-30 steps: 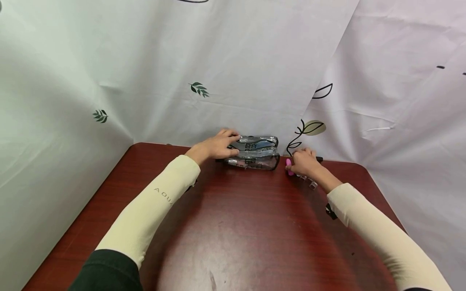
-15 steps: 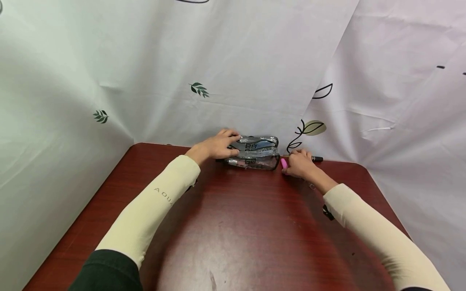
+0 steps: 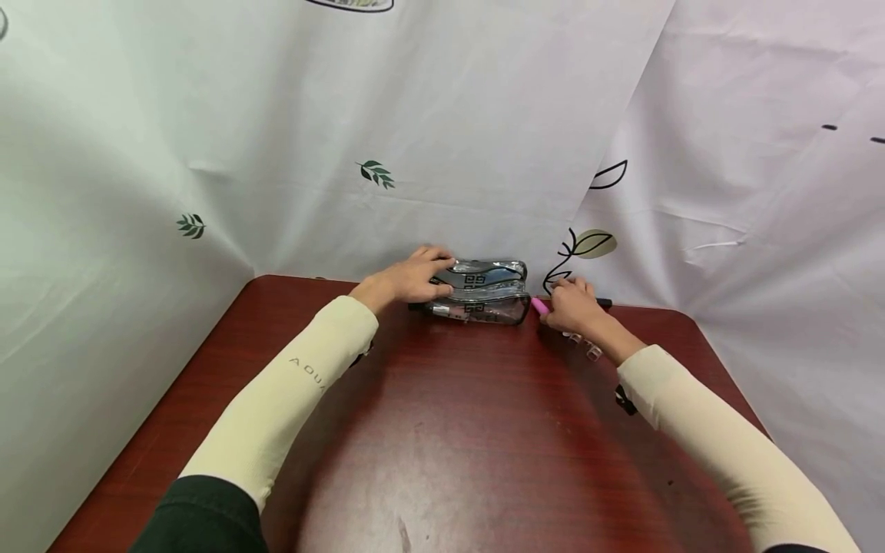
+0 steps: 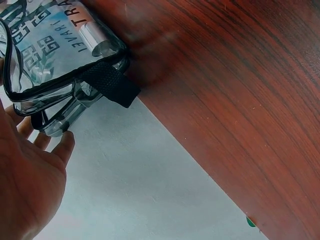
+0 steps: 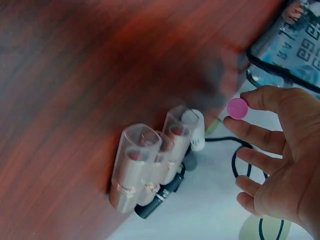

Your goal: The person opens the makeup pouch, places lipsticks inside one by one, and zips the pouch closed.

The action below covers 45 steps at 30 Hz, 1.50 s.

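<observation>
A clear pouch [image 3: 487, 296] with black piping and black lettering lies against the back wall in the head view. My left hand [image 3: 408, 278] grips its left end, thumb and fingers at the edge; the left wrist view shows the thumb by a clear flap beside a black tab [image 4: 112, 85]. Inside the pouch lies a silver-capped tube [image 4: 95, 39]. My right hand [image 3: 575, 306] pinches a pink tube [image 3: 539, 306] between thumb and index finger, close to the pouch's right end. In the right wrist view, only the round end of this tube shows.
Several lipsticks with clear caps [image 5: 134, 170] stand on the red-brown table [image 3: 429, 430] by the right hand. Beside them are a black tube [image 5: 159, 197] and a white tube [image 5: 198, 131]. A white printed cloth [image 3: 470, 138] hangs behind the table's back edge.
My right hand has shifted slightly left with the pink tube, whose upper end now leans toward the pouch. The left hand and the pouch have stayed in place.
</observation>
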Tool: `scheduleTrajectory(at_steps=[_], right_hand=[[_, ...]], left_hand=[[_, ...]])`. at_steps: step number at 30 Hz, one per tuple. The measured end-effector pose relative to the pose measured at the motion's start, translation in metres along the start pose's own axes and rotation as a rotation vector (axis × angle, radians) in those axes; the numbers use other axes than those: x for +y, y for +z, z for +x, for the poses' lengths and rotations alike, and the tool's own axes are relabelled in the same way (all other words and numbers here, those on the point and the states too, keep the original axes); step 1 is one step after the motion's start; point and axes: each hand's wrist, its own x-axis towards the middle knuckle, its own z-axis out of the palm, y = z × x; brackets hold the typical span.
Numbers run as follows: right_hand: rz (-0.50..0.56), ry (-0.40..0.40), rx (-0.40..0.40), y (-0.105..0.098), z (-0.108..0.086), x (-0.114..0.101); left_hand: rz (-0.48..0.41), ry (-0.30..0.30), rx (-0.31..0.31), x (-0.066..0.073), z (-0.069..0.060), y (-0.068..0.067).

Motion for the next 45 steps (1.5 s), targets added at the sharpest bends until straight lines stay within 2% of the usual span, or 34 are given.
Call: scheduleTrajectory(at_steps=[3,10,15,16,21,22,23,29,35,45], right_hand=[[0.012,0.011,0.028,-0.007,0.000,0.003],[0.018,0.012,0.081,-0.024,0.001,0.005],[0.040,-0.008,0.114,-0.036,0.000,0.005],[0.048,-0.010,0.116,-0.039,-0.001,0.005],[0.064,-0.015,0.113,-0.053,0.000,0.005],[0.061,-0.013,0.111,-0.056,0.000,0.005],[0.053,-0.011,0.111,-0.060,0.000,0.005],[0.007,-0.016,0.152,-0.072,0.001,0.005],[0.006,-0.050,0.198,-0.081,0.002,0.003],[0.007,-0.074,0.203,-0.088,-0.002,-0.003]], left_hand=[[-0.005,-0.002,-0.001,0.001,0.000,0.000],[-0.026,-0.019,-0.013,0.011,-0.011,-0.003],[-0.002,-0.008,-0.004,-0.003,-0.003,0.006],[0.009,-0.006,-0.007,0.004,-0.009,0.002],[0.008,-0.003,-0.011,0.005,-0.009,0.000],[0.017,0.001,-0.012,0.004,-0.008,0.001],[0.014,0.000,-0.011,-0.005,0.000,0.006],[0.024,0.004,-0.020,-0.013,0.009,0.008],[0.033,0.008,-0.012,-0.006,0.003,0.004],[0.022,-0.005,-0.014,0.001,0.000,0.001]])
